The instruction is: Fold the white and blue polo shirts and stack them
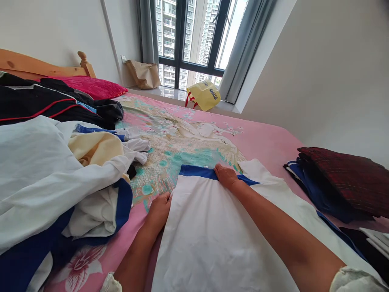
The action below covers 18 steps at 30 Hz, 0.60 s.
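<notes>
A white shirt with a blue collar band (209, 227) lies flat on the pink flowered bedspread (267, 140) in front of me. My right hand (226, 176) rests palm down on the blue band at the shirt's far edge, fingers together. My left hand (159, 209) sits at the shirt's left edge with its fingers curled round the fold of the cloth.
A heap of unfolded white, blue, cream and black clothes (57, 162) fills the left of the bed. A stack of folded dark red and blue garments (343, 182) lies at the right. A pink pillow (94, 86), a yellow bag (205, 95) and a brown paper bag (144, 74) sit by the window.
</notes>
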Each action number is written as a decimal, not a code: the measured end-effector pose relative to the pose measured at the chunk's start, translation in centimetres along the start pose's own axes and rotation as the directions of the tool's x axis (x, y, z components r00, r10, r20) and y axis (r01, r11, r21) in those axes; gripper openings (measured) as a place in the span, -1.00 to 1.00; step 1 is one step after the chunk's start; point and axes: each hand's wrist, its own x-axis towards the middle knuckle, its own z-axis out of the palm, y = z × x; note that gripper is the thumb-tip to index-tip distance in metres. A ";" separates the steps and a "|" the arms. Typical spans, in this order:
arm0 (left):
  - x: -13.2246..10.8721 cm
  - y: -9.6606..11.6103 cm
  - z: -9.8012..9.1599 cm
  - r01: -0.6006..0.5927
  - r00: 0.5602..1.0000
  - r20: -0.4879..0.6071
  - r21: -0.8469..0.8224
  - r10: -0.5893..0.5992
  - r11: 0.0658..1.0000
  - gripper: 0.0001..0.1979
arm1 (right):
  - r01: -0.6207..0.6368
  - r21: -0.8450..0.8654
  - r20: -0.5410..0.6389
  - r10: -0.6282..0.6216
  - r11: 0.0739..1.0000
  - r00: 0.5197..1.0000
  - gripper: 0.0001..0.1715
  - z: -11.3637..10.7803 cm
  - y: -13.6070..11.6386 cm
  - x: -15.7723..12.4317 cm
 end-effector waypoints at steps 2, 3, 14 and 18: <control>0.0 0.0 0.0 0.001 1.000 0.003 -0.011 -0.001 1.000 -0.78 | -0.014 0.004 -0.018 0.014 1.000 1.000 -0.63 -0.6 -0.7 0.6; 0.0 0.0 0.0 0.003 1.000 0.006 -0.018 -0.003 1.000 -0.79 | -0.005 0.011 -0.037 0.005 1.000 0.999 -0.62 -0.9 -1.4 0.7; 0.2 -0.3 0.1 0.020 0.999 0.039 -0.123 -0.015 0.992 -0.72 | 0.109 0.148 0.013 -0.112 0.983 0.994 -0.65 -0.8 -11.2 3.5; 0.4 -0.8 -0.1 0.031 0.999 0.049 -0.185 -0.022 0.982 -0.58 | 0.068 0.151 -0.019 -0.065 0.986 0.998 -0.70 0.3 -12.1 4.0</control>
